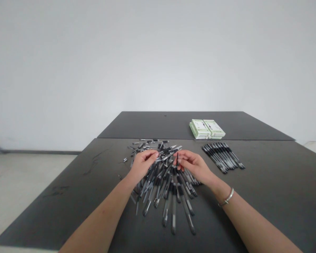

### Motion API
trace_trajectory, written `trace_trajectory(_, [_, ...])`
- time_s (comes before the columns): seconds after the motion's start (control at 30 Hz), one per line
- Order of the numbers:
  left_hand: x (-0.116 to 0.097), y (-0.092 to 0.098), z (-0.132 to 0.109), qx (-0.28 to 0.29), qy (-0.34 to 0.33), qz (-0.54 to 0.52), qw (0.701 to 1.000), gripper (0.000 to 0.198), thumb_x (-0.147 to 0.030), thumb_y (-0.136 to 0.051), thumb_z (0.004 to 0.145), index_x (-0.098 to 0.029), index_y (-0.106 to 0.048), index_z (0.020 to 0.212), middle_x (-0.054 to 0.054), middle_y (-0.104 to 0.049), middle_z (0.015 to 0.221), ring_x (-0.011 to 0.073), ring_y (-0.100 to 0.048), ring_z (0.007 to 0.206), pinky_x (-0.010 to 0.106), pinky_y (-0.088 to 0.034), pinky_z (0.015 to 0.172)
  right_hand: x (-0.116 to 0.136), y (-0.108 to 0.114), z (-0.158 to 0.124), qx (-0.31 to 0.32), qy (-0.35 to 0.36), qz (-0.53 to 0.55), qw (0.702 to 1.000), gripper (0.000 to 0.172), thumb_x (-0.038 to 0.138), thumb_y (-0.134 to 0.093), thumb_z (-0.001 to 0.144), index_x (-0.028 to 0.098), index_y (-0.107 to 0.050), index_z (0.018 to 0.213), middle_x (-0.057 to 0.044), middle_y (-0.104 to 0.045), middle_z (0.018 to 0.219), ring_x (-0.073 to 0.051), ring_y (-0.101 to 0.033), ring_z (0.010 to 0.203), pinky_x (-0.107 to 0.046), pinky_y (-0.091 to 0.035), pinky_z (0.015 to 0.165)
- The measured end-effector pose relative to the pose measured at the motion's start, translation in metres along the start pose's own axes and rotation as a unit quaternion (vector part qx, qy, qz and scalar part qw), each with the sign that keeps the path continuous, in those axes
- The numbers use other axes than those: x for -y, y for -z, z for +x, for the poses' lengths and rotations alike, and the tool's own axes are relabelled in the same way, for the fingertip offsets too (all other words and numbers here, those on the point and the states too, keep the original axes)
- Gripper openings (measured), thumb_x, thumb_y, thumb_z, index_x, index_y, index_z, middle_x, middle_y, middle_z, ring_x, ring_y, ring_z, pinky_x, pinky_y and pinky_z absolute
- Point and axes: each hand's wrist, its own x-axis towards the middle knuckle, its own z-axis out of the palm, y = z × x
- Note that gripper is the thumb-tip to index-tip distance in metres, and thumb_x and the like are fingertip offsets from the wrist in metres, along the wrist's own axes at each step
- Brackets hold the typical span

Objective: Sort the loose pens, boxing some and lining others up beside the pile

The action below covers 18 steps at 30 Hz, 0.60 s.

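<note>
A large pile of black-and-clear pens (158, 186) is spread over the dark table between my hands. My left hand (143, 162) is above the pile's left side, thumb and forefinger pinched together; whatever lies between them is too small to make out. Over the pile's right side, my right hand (192, 163) is closed on a short, slim dark pen part (177, 160), held nearly upright between thumb and fingers. Whether it is a cap or a tip I cannot tell. A pen with a clear barrel (171, 153) lies slanted across the pile between both hands.
On the right, several pens (223, 156) lie side by side in a neat slanted row. Farther back are stacked pale green and white boxes (207, 129). A small loose piece (125, 160) rests left of the pile. The dark table (265, 196) reaches to a white wall.
</note>
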Motion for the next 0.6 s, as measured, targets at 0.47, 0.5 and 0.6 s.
trace_trajectory(0.47, [-0.011, 0.001, -0.002, 0.008, -0.019, 0.021, 1.0, 0.02, -0.033, -0.064, 0.079, -0.015, -0.074, 0.076, 0.003, -0.071, 0.072, 0.016, -0.061, 0.066, 0.025, -0.047, 0.064, 0.003, 0.007, -0.002, -0.088, 0.074, -0.085, 0.99, 0.025, 0.035, -0.068, 0.083, 0.02, -0.063, 0.103, 0.0, -0.063, 0.078, -0.012, -0.056, 0.068, -0.024, -0.047, 0.062])
trace_trajectory(0.5, [-0.011, 0.001, -0.002, 0.009, -0.018, 0.026, 0.999, 0.02, -0.033, -0.064, 0.079, -0.015, -0.074, 0.076, 0.004, -0.072, 0.072, 0.0164, -0.061, 0.066, 0.026, -0.048, 0.064, 0.003, 0.008, -0.002, -0.099, 0.08, -0.101, 0.987, 0.024, 0.035, -0.068, 0.083, 0.02, -0.062, 0.1, -0.001, -0.063, 0.079, -0.012, -0.057, 0.069, -0.025, -0.048, 0.064])
trace_trajectory(0.6, [-0.013, 0.001, -0.003, 0.014, -0.017, 0.042, 0.999, 0.021, -0.033, -0.064, 0.079, -0.016, -0.075, 0.078, 0.004, -0.072, 0.072, 0.017, -0.063, 0.065, 0.025, -0.048, 0.062, 0.004, 0.011, -0.003, -0.128, 0.091, -0.154, 0.976, 0.022, 0.036, -0.068, 0.083, 0.019, -0.064, 0.096, -0.002, -0.065, 0.08, -0.014, -0.059, 0.072, -0.027, -0.049, 0.066])
